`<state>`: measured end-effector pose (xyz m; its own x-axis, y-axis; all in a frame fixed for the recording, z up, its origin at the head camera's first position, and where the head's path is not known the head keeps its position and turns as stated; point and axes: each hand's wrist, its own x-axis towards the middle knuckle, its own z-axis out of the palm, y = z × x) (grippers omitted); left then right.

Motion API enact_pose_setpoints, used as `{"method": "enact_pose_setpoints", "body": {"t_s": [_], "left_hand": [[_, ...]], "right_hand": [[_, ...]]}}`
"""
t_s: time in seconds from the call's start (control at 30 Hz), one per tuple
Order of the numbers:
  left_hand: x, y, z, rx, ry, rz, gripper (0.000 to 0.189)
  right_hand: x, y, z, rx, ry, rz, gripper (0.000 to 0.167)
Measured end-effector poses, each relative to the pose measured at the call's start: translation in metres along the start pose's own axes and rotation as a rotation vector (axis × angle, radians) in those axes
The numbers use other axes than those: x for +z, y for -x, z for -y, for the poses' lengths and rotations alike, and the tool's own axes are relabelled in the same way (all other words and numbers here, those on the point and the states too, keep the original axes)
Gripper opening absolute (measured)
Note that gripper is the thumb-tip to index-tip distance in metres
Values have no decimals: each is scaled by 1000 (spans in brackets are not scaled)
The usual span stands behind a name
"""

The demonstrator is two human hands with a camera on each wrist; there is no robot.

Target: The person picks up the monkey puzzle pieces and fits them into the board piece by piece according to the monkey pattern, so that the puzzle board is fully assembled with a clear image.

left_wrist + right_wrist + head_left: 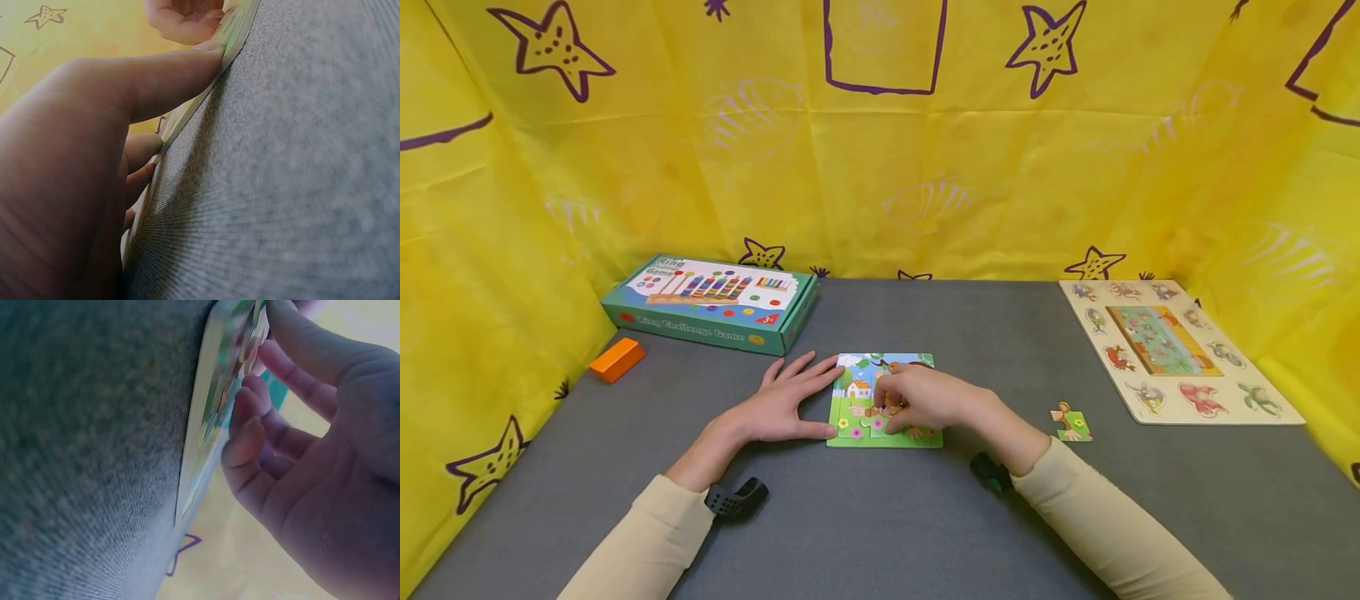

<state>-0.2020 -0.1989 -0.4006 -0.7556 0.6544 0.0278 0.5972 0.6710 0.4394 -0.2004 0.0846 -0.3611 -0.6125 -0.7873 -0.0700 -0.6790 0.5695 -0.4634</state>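
A small jigsaw puzzle [850, 442] with a green border, a house and flowers lies flat in front of me in the head view. My left hand [784, 406] is spread along its left side, thumb and fingertips at the board's edge. Over the right half of the puzzle, my right hand [928, 398] has its thumb and index finger bent down, pinching a puzzle piece [249, 356] at the picture's surface. The hand hides much of that piece and the picture beneath. A loose puzzle piece [1074, 425] lies on the table to the right.
A green game box [711, 304] stands at the back left, with an orange block [617, 360] in front of it. At the right lies a wooden board with sea animals [1157, 400]. A yellow patterned cloth [880, 167] hangs around the grey table [865, 525].
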Motion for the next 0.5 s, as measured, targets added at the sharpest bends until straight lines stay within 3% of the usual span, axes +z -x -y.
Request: {"method": "enact_pose_setpoints", "body": {"t_s": [0.17, 0.5], "left_hand": [[0, 0, 0, 0, 4, 3, 92], [2, -1, 1, -2, -6, -2, 91]], "right_hand": [[5, 2, 7, 29, 26, -6, 27], [4, 7, 7, -84, 9, -30, 8]]}}
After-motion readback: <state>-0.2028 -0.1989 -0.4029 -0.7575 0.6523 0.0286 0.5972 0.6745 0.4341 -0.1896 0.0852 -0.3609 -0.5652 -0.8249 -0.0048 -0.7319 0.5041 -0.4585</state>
